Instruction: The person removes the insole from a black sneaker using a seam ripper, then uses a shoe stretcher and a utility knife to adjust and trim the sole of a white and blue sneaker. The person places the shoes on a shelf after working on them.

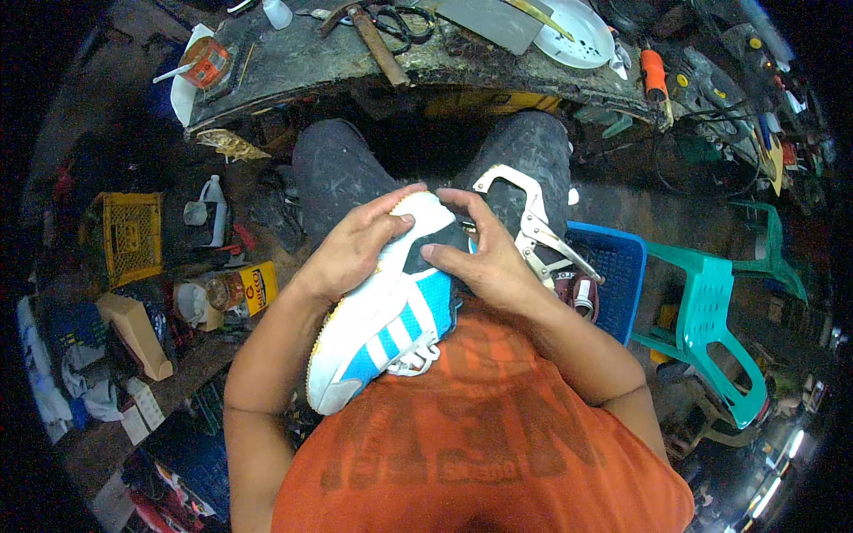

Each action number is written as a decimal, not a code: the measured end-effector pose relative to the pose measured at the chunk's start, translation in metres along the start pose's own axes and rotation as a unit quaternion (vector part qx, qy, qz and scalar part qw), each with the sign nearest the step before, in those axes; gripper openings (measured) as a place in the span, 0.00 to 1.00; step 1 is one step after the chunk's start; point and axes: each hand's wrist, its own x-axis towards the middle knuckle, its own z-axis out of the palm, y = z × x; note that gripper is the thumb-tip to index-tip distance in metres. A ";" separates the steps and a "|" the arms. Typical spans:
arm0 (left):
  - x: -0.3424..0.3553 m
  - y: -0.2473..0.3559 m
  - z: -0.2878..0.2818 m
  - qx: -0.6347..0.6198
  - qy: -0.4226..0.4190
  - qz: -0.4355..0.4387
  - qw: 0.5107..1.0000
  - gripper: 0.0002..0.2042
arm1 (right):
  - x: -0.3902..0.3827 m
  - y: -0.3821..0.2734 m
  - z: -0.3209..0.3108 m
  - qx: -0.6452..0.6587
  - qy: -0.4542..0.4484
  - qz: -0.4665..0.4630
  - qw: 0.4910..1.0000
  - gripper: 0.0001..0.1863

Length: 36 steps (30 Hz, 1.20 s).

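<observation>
A white sneaker (382,329) with blue mesh, white stripes and white laces lies diagonally over my lap and orange shirt. Its toe points down-left, its heel up-right. My left hand (360,244) grips the sole side near the heel, thumb resting on the white upper. My right hand (489,258) holds the other side, thumb at the dark collar opening and forefinger curved by the heel's top. Metal locking C-clamp pliers (533,218) lie over my right thigh, just beyond that hand.
A cluttered bench (293,75) ahead bears a hammer (378,49), white plate (573,40) and orange-handled tool (653,71). At right are a blue basket (613,258) and green plastic chair (697,293); at left, a yellow crate (133,240) and cardboard box (133,333).
</observation>
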 end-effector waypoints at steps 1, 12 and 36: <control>0.000 0.000 0.002 0.007 0.006 0.002 1.000 0.26 | 0.002 0.003 0.001 -0.009 -0.008 0.000 1.000 0.40; 0.011 -0.023 -0.013 -0.053 0.017 -0.051 0.997 0.23 | 0.019 0.023 0.008 -0.057 -0.008 -0.011 0.998 0.33; -0.015 -0.019 -0.035 -0.186 0.000 0.132 0.974 0.49 | -0.013 -0.009 -0.035 0.138 -0.001 0.014 0.990 0.22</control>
